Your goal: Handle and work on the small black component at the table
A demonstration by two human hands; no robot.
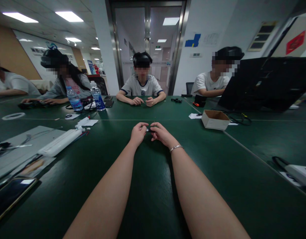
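Above the green table [153,186], my two hands meet over a small black object with a shiny silver end [148,130]. The silver end lies at the fingertips of my left hand [139,133], whose thumb and fingers are pinched together. On the dark end, the thumb and index finger of my right hand [162,133] are closed, and its lower fingers curl beneath. The fingers cover most of the object, so its exact kind does not show. A silver bracelet [176,148] circles my right wrist.
An open cardboard box [215,120] stands ahead right, near large black monitors [264,84]. Two water bottles [98,97] are ahead left. A white power strip-like bar [60,142] and a phone [13,196] lie left. Across the table sits a person [143,84]; others sit at both sides.
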